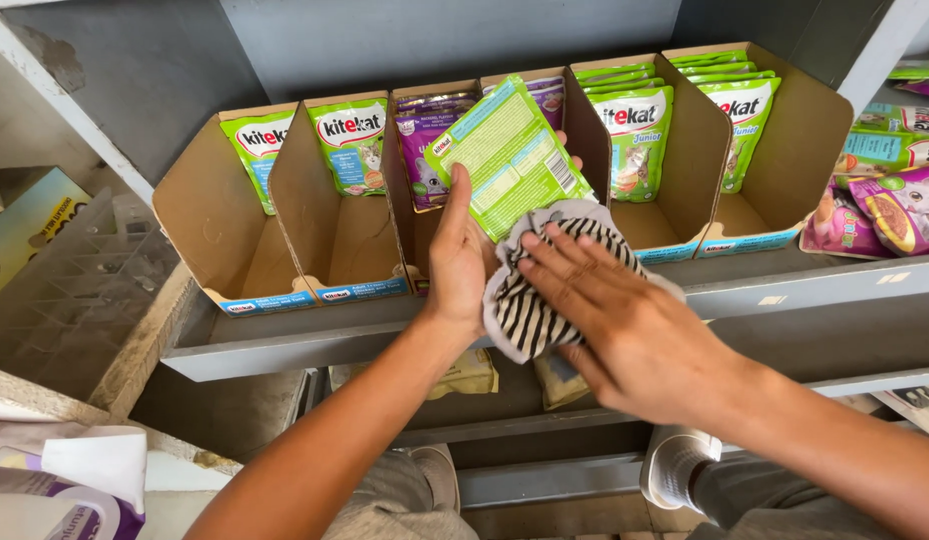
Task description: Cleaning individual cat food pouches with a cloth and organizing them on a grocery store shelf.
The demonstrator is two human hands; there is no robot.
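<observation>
- I hold a green pouch point(507, 155) in my left hand point(457, 262). My thumb lies on its back and my other fingers are hidden behind it, so I see just one fingertip poking out on the far side.
- The pouch is tilted, with its back to me. Its bottom corner is hidden under a striped cloth point(530, 305).
- My right hand point(625, 325) lies flat on the cloth with the fingers spread out. It presses the cloth on the low part of the pouch and does not close around it.
- The cloth hangs down past my left palm. I cannot see how much of it is under my right hand.
- Behind the pouch stand open cardboard boxes point(315, 215) in a row on a grey shelf point(785, 285). More green pouches and some purple pouches point(430, 150) stand in them.
- Pink pouches point(890, 215) lie loose at the right and are cut off by the edge.
- A clear plastic crate point(70, 290) sits at the left, hard to see through.
</observation>
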